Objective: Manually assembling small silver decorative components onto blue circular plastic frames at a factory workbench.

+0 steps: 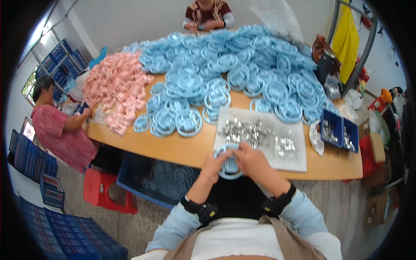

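A light blue round plastic ring part is held just off the table's front edge. My left hand grips its left side, fingers closed on the rim. My right hand is closed at its upper right, fingertips pinched against it; whether a small piece sits between those fingertips is hidden. Just beyond my hands lies a white foam sheet bearing a loose pile of small shiny metal pieces. A second, smaller group of metal pieces lies to the right on the same sheet.
A large heap of blue ring parts covers the table; pink parts lie left. Blue bins with metal pieces stand right. Below the edge is a blue crate of rings. Co-workers sit left and opposite. A red stool stands left.
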Demonstrator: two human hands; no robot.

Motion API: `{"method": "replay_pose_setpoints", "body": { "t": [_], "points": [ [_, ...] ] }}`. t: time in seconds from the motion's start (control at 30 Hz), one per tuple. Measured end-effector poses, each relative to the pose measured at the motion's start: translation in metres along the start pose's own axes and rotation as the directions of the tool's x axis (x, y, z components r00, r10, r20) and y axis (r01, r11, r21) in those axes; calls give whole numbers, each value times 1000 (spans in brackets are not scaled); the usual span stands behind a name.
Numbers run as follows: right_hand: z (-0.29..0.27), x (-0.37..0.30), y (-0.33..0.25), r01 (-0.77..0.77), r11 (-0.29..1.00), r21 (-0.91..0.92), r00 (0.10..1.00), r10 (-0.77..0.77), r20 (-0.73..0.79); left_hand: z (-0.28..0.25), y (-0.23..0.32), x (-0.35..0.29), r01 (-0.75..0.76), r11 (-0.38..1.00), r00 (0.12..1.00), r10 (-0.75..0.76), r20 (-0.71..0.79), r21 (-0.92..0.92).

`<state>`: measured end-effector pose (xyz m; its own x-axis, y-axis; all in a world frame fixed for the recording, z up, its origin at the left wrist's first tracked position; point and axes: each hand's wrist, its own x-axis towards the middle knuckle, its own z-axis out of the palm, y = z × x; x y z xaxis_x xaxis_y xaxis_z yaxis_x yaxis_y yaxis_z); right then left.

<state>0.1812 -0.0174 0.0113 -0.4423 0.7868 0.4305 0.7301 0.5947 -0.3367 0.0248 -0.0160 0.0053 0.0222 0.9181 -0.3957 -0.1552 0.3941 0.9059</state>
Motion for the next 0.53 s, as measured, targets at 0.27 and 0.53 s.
{"method": "replay_pose_setpoints", "body": {
  "t": [0.27, 0.53],
  "points": [
    [-3, 5, -1, 16, 931, 364, 976, 65, -210, -9, -8, 6, 23, 973, 987, 15, 160, -231],
    [-8, 8, 9, 7, 946, 323, 1000, 4, -31, -19, -17, 13, 67, 958, 963, 12, 270, -279]
  ]
}}
